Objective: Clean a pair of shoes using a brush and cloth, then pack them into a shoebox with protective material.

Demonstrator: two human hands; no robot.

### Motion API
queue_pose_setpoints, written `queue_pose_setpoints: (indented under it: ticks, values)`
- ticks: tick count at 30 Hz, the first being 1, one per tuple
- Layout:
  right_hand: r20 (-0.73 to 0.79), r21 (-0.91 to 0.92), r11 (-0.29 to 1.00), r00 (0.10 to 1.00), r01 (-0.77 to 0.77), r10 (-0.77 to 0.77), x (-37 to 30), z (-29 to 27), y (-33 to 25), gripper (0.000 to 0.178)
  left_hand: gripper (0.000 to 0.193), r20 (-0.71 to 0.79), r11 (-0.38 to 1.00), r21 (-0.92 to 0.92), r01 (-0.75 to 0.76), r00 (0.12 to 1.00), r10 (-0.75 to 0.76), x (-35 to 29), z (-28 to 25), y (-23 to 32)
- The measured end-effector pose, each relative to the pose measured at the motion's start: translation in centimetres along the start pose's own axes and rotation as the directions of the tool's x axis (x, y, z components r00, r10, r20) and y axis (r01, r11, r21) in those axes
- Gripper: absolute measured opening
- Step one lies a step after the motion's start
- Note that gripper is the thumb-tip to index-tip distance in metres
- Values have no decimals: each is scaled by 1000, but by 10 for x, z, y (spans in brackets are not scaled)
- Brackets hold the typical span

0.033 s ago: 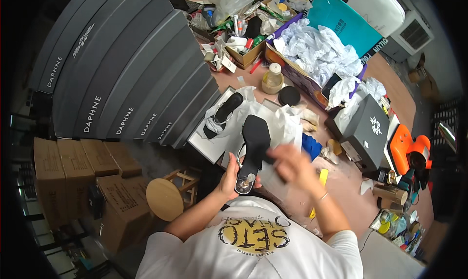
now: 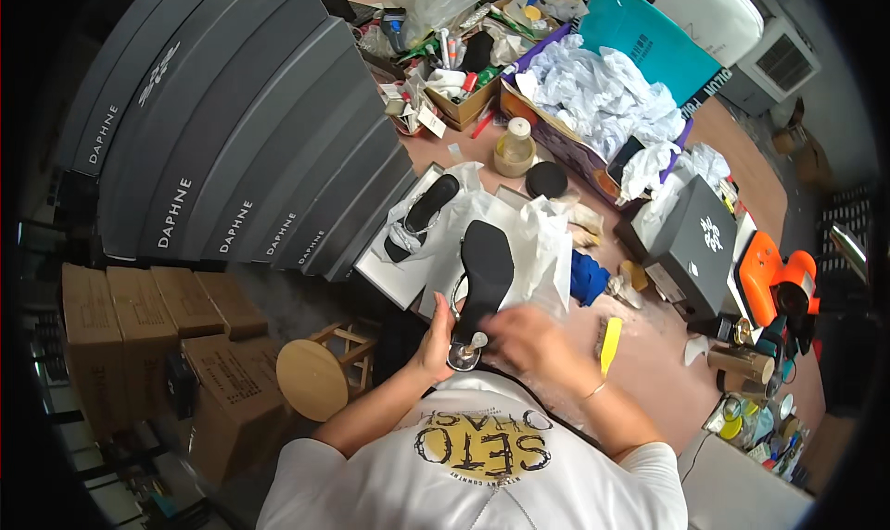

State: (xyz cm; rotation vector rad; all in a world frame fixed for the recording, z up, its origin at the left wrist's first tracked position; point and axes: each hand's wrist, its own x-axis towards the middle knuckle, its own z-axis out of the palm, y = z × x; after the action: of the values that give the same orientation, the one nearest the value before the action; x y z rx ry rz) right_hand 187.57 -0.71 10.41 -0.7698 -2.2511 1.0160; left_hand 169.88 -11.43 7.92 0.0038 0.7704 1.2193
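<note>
My left hand [image 2: 433, 347] grips a black-soled sandal [image 2: 487, 272] near its heel end, the sole turned up toward me. A clear, shiny heel shows at the near end, and a strap lies beside my left thumb. My right hand [image 2: 538, 340] is at the sandal's heel end, its fingers smeared by motion; whether it holds anything cannot be seen. Beyond, a matching sandal [image 2: 434, 201] lies on white tissue paper [image 2: 542, 252] in an open shoe box [image 2: 399, 282]. A yellow flat strip [image 2: 609, 347] lies right of my right wrist.
Dark grey shoe boxes [image 2: 232, 132] are stacked high at left, above brown cartons [image 2: 120, 331] and a round wooden stool [image 2: 317, 379]. Behind the work stand a jar [image 2: 514, 152], a black round lid [image 2: 547, 180] and a paper-filled purple bin [image 2: 565, 136]. Another grey box [image 2: 691, 247] stands right.
My right hand has moved left and slightly down, closer to the sandal's heel end. It uncovers the yellow strip and blue cloth more. My left hand keeps its grip on the sandal.
</note>
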Motion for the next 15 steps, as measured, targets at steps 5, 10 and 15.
queue_pose_setpoints:
  ticks: [5,10,15]
  values:
    - [-140,50,999,990,9,-2,-26,63,-36,40,66,-83,949,314,7,996,20,-29,-14,-36]
    - [-10,75,996,999,41,-41,-74,87,-37,42,69,-321,978,124,-167,926,199,-33,-3,-38]
    - [-382,-54,998,924,-32,9,-33,78,-11,31,70,-79,928,368,-63,992,98,-49,-18,-36]
